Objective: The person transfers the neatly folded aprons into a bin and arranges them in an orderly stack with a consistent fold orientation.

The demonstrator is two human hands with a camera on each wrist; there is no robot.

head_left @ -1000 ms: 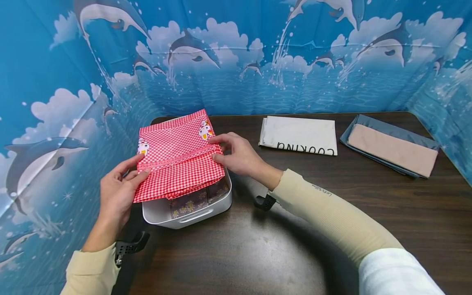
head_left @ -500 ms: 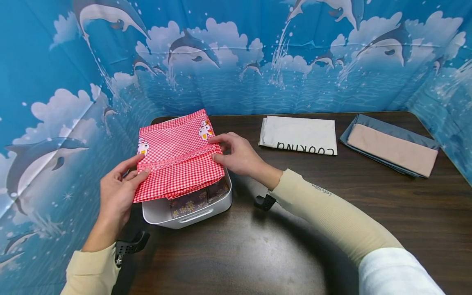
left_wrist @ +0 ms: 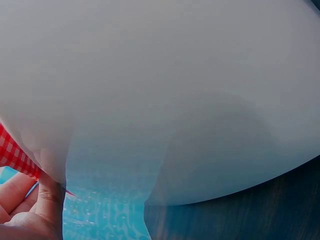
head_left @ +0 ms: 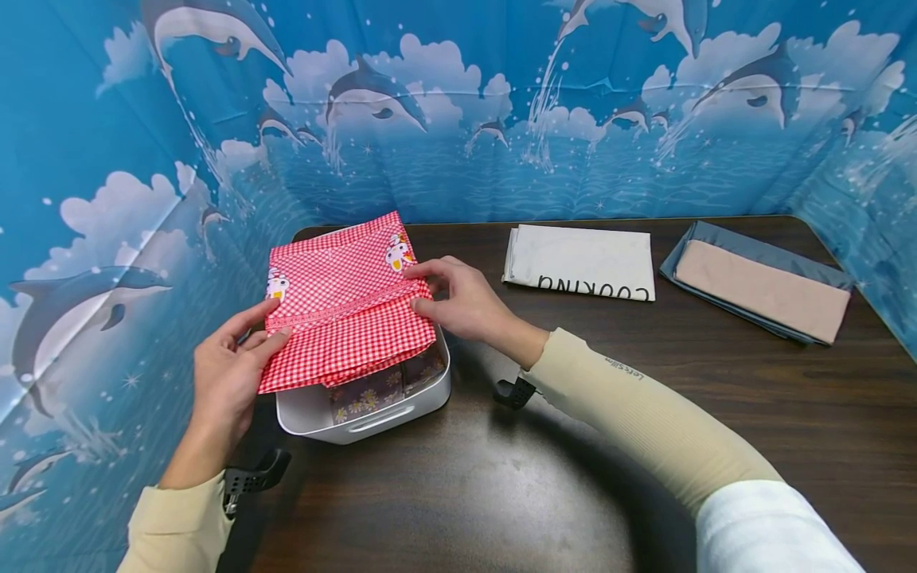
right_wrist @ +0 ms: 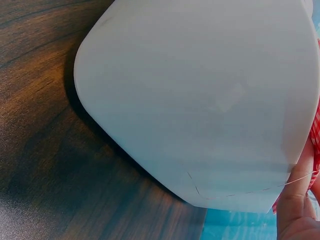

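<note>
A folded red-and-white gingham cloth (head_left: 337, 286) with cartoon animal prints lies over the back part of a white plastic bin (head_left: 358, 432) in the head view. My left hand (head_left: 224, 370) pinches its left edge, thumb on top. At the right edge, my right hand (head_left: 469, 301) holds the cloth between thumb and fingers. Under the cloth's front edge, dark fabric with a daisy print (head_left: 368, 395) shows inside the bin. Both wrist views are mostly filled by the bin's smooth outer wall (left_wrist: 165, 75), with a few fingers and a bit of gingham at the side.
A folded white cloth printed COOKING (head_left: 580, 263) lies at the back of the dark wooden table (head_left: 466, 493). Right of it is a folded grey-blue and pink cloth (head_left: 762, 286). A blue dolphin curtain (head_left: 458, 119) hangs along the back and left side.
</note>
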